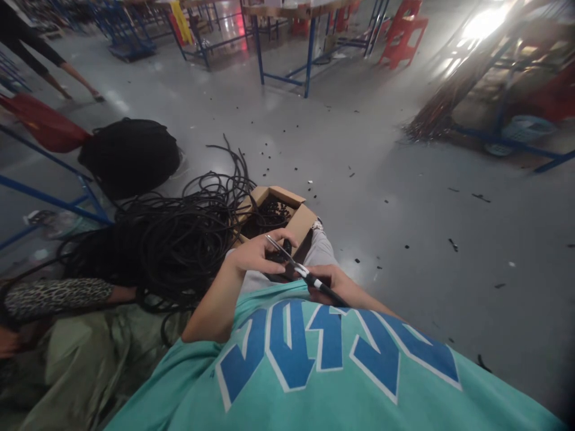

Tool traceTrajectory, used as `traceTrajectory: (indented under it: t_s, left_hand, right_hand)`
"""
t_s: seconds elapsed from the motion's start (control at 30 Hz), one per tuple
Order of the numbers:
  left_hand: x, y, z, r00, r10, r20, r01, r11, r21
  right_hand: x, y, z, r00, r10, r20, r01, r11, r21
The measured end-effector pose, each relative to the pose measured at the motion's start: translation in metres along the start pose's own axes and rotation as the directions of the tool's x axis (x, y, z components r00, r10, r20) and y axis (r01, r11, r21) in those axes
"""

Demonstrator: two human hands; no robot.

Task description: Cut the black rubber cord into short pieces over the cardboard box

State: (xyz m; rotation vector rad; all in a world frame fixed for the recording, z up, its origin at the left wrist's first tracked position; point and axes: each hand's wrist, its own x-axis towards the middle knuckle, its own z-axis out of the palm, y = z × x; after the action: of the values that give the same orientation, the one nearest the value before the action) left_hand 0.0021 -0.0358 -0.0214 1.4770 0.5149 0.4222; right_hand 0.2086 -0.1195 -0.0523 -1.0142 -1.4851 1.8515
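In the head view the work looks partly done, to judge by the lot of short dark pieces [275, 211] gathered in the open cardboard box [302, 222], near the middle of the scene; a large tangle of long black tubing [179, 239] lies to the left of the box, some strands reaching over its edge, so much seems left in full lengths; farther left and beyond sits a big black bundle [130, 152]; small black scraps [357, 260] dot the floor on the right.
The left hand [256, 254] has its fingers curled, thumb and forefinger a little apart around a dark piece [287, 245], just over the near side of the box; the right hand [327, 279] is closed on a slim tool [302, 270] with a metal tip and dark handle, its tip slanting across the left fingers.
Whether the tool touches the dark piece is hard to tell; the tool's exact kind is unclear; the right fingertips are partly hidden, the box's far interior is dark, and a co-worker's patterned sleeve [58, 296] is cut off at the left edge.
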Motion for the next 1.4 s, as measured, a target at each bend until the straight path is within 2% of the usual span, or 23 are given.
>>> traceTrajectory:
  t_s: [0.13, 0.37, 0.77, 0.93, 1.03, 1.13, 1.27, 1.4]
  left_hand:
    - [0.002, 0.0, -0.002, 0.999, 0.04, 0.0, -0.04, 0.995, 0.096]
    - [0.005, 0.002, -0.002, 1.0, 0.023, 0.02, -0.025, 0.992, 0.124]
    - [0.003, 0.012, -0.001, 0.996, -0.084, -0.021, 0.086, 0.958, 0.273]
    - [0.009, -0.002, 0.017, 0.98, -0.039, -0.193, 0.07, 0.985, 0.156]
    - [0.015, -0.011, 0.032, 0.954, -0.085, -0.289, 0.089, 0.996, 0.003]
    - [0.019, -0.016, 0.042, 0.917, -0.116, -0.382, 0.106, 0.993, -0.048]
    - [0.02, -0.013, 0.046, 0.88, -0.064, -0.471, 0.116, 0.99, 0.082]
    - [0.019, -0.004, 0.044, 0.865, -0.031, -0.5, 0.196, 0.94, 0.281]
  right_hand:
    - [0.0, 0.003, 0.001, 1.0, 0.007, 0.0, -0.007, 0.997, 0.082]
    - [-0.001, 0.003, 0.002, 0.999, 0.025, -0.034, -0.022, 0.995, 0.093]
    - [-0.001, 0.005, 0.001, 0.998, 0.036, -0.043, -0.033, 0.996, 0.083]
    - [0.0, 0.007, -0.003, 0.998, 0.005, -0.067, 0.002, 0.995, 0.096]
    - [0.001, 0.005, -0.003, 0.996, -0.008, -0.088, 0.017, 0.995, 0.101]
    - [0.003, -0.001, -0.003, 0.995, -0.034, -0.09, 0.042, 0.995, 0.085]
    - [0.005, -0.01, -0.006, 0.997, -0.051, -0.061, 0.05, 0.999, -0.016]
    - [0.003, -0.018, -0.01, 0.997, -0.028, -0.067, 0.025, 0.998, -0.055]
